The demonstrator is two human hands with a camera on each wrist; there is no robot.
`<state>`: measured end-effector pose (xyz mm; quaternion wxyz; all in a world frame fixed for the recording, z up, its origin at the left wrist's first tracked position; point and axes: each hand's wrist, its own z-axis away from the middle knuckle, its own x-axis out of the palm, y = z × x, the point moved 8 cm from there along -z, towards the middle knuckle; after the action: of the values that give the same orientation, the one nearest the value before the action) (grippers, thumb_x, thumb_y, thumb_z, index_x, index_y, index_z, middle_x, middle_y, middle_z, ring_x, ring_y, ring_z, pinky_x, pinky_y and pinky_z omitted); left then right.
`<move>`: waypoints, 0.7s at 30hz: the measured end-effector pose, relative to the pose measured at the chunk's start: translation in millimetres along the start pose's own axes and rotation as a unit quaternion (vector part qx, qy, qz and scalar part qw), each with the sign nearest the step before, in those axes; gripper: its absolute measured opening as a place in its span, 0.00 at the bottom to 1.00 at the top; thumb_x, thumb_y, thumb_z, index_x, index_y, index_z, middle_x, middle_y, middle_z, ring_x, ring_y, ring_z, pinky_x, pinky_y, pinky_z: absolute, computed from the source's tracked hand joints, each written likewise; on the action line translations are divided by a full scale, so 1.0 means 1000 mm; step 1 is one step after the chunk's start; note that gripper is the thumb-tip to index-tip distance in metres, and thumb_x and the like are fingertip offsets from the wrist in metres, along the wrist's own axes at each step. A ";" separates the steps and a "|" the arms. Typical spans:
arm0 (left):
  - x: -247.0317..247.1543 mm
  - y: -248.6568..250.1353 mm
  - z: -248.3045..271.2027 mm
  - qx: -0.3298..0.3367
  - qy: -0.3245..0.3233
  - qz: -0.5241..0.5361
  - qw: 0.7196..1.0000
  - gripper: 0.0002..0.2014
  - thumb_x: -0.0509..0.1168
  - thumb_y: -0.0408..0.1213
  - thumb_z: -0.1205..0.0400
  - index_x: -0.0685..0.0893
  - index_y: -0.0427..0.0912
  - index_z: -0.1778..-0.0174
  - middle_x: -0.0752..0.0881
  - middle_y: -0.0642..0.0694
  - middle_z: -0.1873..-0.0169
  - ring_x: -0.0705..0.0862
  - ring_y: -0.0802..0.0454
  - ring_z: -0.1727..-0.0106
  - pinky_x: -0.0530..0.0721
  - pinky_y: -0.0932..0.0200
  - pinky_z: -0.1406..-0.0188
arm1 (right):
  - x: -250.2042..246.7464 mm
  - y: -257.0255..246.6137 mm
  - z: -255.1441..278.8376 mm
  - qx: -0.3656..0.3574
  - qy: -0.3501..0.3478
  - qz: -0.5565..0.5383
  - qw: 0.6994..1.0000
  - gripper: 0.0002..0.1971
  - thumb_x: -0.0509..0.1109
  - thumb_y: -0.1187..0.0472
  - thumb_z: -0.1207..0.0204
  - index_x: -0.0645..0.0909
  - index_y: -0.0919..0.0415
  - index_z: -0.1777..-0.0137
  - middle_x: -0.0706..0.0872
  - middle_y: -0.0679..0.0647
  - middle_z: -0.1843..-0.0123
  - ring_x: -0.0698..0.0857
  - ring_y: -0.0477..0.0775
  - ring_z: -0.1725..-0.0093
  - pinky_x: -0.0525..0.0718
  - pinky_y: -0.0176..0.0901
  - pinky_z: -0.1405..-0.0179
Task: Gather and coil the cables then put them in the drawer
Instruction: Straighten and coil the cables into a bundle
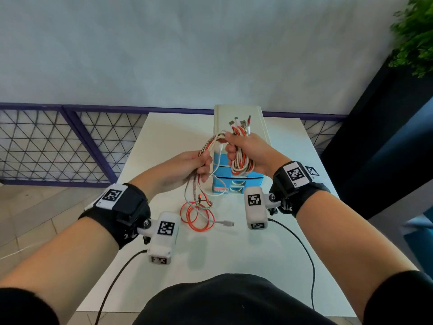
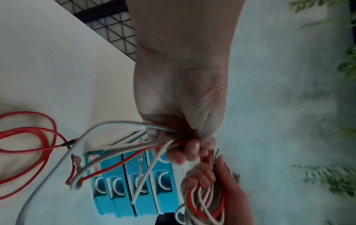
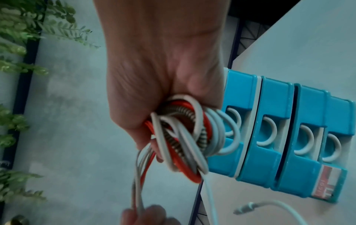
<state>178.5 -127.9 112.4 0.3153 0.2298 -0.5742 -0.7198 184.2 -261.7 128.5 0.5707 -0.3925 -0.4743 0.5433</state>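
Note:
My right hand (image 1: pixel 243 151) grips a coiled bundle of red, white and braided cables (image 1: pixel 242 161) above the table; their plug ends (image 1: pixel 241 120) stick up past my fingers. In the right wrist view the coil (image 3: pixel 185 137) fills my fist (image 3: pixel 163 94). To its left, my left hand (image 1: pixel 199 164) pinches the trailing strands (image 1: pixel 210 144) between the two hands. The left wrist view shows my left fingers (image 2: pixel 185 150) closed on those strands. The loose tails hang down to a red loop (image 1: pixel 196 216) and a white plug end (image 1: pixel 228 223) lying on the table. The blue drawer unit (image 1: pixel 234 181) stands right behind both hands.
The white table (image 1: pixel 164 141) holds the drawer unit with its pale top (image 1: pixel 257 123) at the back centre. A mesh fence (image 1: pixel 58 144) runs behind and to the left. A dark planter with green foliage (image 1: pixel 417 36) stands at the right. Black wrist-camera leads (image 1: pixel 304 249) cross the near table.

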 end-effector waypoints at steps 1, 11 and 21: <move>0.000 0.002 0.000 0.011 0.015 -0.001 1.000 0.15 0.50 0.44 0.13 0.73 0.42 0.62 0.70 0.53 0.77 0.75 0.54 0.73 0.75 0.62 0.64 | 0.000 0.001 -0.002 -0.005 0.010 0.026 1.000 0.15 0.66 0.50 0.18 0.82 0.64 0.50 0.78 0.50 0.73 0.80 0.48 0.74 0.83 0.42 0.71; 0.033 0.034 -0.006 0.084 0.076 -0.355 0.928 0.07 0.48 0.41 0.12 0.71 0.51 0.50 0.77 0.52 0.69 0.77 0.60 0.72 0.72 0.66 0.73 | 0.033 0.006 0.002 0.021 -0.011 0.071 0.997 0.18 0.75 0.45 0.27 0.79 0.62 0.58 0.86 0.56 0.69 0.87 0.55 0.64 0.87 0.48 0.59; 0.038 0.022 -0.006 -0.013 -0.033 -0.365 0.930 0.15 0.55 0.39 0.14 0.81 0.38 0.62 0.88 0.48 0.71 0.85 0.53 0.70 0.82 0.62 0.61 | 0.014 0.003 0.000 -0.023 0.118 0.140 0.983 0.12 0.70 0.56 0.23 0.81 0.59 0.67 0.85 0.56 0.68 0.85 0.53 0.68 0.87 0.49 0.57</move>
<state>160.7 -162.8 133.8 0.0143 0.3962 -0.4513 -0.7994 183.2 -247.8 127.2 0.5317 -0.5296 -0.3565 0.5565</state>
